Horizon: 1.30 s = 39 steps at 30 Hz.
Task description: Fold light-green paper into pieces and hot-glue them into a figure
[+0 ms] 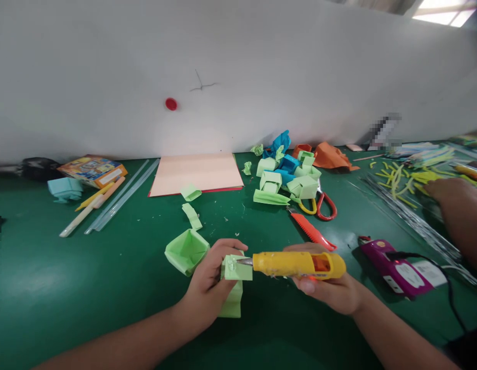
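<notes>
My left hand [205,282] grips a folded light green paper piece [244,274] between thumb and fingers, its lower part hanging below my fingers. Clear glue glistens on the upper face. In my right hand [326,293] is a yellow hot glue gun [288,263], its metal tip pointing left and reaching the glue on the paper. My fingers wrap around the gun from below, and its handle is mostly hidden. Just left of my left hand stands an open green paper box [187,252]. Small green paper pieces [192,216] lie beyond it.
Folded green and blue papers [271,182] are heaped ahead, near scissors [326,206] and a red cutter [313,231]. A purple power strip [396,267] with a cord lies right. Glue sticks [122,198] lie left. Another person's hand [454,190] reaches in at right.
</notes>
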Available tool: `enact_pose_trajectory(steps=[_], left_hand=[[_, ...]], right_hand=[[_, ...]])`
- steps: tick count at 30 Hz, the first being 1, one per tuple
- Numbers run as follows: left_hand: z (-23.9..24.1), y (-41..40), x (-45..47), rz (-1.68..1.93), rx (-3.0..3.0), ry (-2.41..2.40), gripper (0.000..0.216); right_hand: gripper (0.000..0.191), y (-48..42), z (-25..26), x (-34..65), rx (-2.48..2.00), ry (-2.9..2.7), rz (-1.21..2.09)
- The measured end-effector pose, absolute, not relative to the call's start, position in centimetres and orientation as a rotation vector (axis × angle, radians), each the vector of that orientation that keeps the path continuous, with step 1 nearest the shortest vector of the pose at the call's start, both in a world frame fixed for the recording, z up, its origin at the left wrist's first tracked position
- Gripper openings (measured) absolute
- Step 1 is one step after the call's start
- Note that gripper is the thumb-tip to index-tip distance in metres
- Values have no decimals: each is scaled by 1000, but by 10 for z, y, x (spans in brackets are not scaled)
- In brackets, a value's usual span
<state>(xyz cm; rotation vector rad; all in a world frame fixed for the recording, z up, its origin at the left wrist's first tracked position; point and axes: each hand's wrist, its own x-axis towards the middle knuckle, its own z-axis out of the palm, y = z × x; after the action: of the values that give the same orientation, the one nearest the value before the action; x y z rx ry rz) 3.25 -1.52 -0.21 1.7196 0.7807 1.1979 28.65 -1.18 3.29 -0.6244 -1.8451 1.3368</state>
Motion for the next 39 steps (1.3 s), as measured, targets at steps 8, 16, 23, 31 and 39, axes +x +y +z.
enact_pose_trajectory(steps=[8,16,23,31,39], left_hand=[[-2,-15,33,1194,1695,789,18],[-3,-14,33,1213,1698,797,19],[-3,-14,34,1235,1712,808,13],[-4,-14,34,1239,1701,820,18],[-4,-13,33,1235,1726,795,19]], right_hand=[[35,-12,34,287,-629,-1870,1325],[39,-10,34,287,-606,-1958,1221],[39,-11,33,288,-586,-1993,1181],[40,-9,38,287,-463,-2011,1055],[41,-8,36,288,-480,-2065,1073]])
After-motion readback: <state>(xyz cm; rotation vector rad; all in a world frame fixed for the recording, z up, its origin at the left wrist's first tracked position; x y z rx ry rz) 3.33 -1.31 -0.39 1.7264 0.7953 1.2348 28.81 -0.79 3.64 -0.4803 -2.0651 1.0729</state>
